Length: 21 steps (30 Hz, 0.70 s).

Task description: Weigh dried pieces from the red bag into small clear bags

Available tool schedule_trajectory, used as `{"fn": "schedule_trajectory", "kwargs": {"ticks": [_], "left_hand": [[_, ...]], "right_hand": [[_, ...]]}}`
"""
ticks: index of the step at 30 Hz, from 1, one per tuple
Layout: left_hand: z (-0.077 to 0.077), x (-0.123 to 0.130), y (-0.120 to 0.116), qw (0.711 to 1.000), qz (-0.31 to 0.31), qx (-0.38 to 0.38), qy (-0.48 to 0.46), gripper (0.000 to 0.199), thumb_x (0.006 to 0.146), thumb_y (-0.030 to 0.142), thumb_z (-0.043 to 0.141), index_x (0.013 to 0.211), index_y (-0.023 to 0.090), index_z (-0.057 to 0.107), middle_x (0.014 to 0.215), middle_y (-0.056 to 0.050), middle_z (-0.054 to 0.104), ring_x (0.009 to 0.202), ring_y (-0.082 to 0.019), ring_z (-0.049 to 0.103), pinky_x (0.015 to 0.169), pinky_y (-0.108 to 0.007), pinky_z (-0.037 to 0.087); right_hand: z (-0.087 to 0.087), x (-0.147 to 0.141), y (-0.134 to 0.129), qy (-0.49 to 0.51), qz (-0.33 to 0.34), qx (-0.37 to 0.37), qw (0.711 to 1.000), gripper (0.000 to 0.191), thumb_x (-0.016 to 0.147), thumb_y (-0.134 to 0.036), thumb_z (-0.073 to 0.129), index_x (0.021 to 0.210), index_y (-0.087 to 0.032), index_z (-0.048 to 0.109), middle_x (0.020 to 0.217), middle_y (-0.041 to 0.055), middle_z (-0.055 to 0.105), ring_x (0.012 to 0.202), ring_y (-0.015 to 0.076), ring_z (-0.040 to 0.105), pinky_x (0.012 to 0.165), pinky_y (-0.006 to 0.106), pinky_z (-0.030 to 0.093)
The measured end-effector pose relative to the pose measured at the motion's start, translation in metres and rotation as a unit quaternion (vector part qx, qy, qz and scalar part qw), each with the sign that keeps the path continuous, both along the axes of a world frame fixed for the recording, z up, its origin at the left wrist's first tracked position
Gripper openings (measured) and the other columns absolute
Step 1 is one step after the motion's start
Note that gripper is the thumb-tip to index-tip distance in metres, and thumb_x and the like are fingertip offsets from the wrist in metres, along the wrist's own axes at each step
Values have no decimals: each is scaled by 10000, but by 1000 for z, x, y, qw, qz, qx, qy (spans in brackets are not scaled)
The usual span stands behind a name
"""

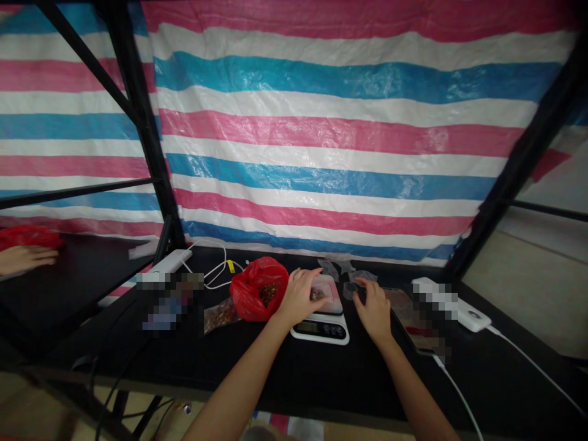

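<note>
A white digital kitchen scale [320, 329] with a dark display panel lies on the black table. My left hand [298, 298] reaches over its platform, thumb and fingers spread around a small clump of brownish pieces [316, 294]. Whether a clear bag or cup holds those pieces is hard to see. Right of the scale is a small clear plastic cup or ring [350, 291]. My right hand [375, 311] is beside it, thumb and index finger apart at its edge. Left of the scale, a red plastic bag [243, 291] gapes, showing brown dried pieces [268, 294].
A clear packet of similar pieces [221, 316] lies left of the red bag. Crumpled clear plastic bags [342, 263] lie behind the scale. At right are a phone [411, 315] and a white power strip [468, 315]. Another person's hand [30, 260] is far left.
</note>
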State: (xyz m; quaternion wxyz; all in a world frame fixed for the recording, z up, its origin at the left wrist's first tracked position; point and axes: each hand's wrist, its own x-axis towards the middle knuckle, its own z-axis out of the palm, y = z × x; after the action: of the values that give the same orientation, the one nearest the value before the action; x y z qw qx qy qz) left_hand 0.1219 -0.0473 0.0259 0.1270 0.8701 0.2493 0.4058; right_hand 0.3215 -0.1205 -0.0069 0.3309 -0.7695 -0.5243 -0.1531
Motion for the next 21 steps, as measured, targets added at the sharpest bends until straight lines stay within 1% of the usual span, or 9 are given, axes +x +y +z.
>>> {"fn": "schedule_trajectory", "kwargs": {"ticks": [3,5,8,11,14,17,19,21], "left_hand": [[-6,3,1,999,-17,2,36,762,634,571,646,1270,236,392,1156,-61,559,1116,-227,458,1065,-470,180],[-7,4,0,998,-30,6,53,757,621,591,643,1254,247,411,1162,-51,565,1116,-222,462,1079,-476,139],[0,1,-7,998,-28,23,49,661,674,558,619,1226,244,434,1190,-41,554,1128,-206,454,1090,-451,128],[10,-10,-17,999,24,42,11,475,782,445,555,1195,232,455,1191,-33,543,1133,-180,443,1093,-409,146],[15,-38,-24,992,115,57,-5,282,844,301,479,1115,227,507,1156,-28,542,1114,-169,444,1077,-400,183],[8,-80,-26,980,184,60,33,186,842,248,476,1010,218,549,1068,-28,559,1058,-186,462,1044,-423,225],[1,-109,-27,974,208,55,72,120,835,258,495,915,200,563,951,-28,572,986,-195,483,996,-429,277],[-6,-134,-30,968,224,54,95,110,838,280,499,844,188,558,878,-30,563,938,-198,489,938,-422,320]], "right_hand": [[-9,3,5,12,-3,-41,999,472,799,-476,402,1205,-237,434,1178,65,523,1081,277,456,808,441,376],[-13,5,9,9,5,-64,998,509,785,-525,396,1214,-253,437,1194,61,525,1093,286,452,820,469,369],[-16,8,14,9,17,-68,998,480,780,-527,371,1171,-272,480,1160,48,556,1070,287,475,815,481,372],[-22,15,20,27,19,-59,998,515,749,-543,372,1153,-252,507,1122,63,579,1042,292,505,795,474,396],[-30,27,27,75,28,-74,994,583,691,-585,417,1132,-228,549,1084,84,603,1011,295,543,771,437,432],[-30,40,30,156,20,-124,980,609,638,-621,475,1064,-208,614,898,97,665,842,307,616,682,407,471],[-21,42,28,183,5,-129,975,607,627,-644,497,1021,-206,641,816,110,676,759,327,629,643,419,478],[-2,32,25,182,-3,-95,979,624,643,-656,492,1052,-204,626,883,136,673,787,353,626,652,441,477]]}}
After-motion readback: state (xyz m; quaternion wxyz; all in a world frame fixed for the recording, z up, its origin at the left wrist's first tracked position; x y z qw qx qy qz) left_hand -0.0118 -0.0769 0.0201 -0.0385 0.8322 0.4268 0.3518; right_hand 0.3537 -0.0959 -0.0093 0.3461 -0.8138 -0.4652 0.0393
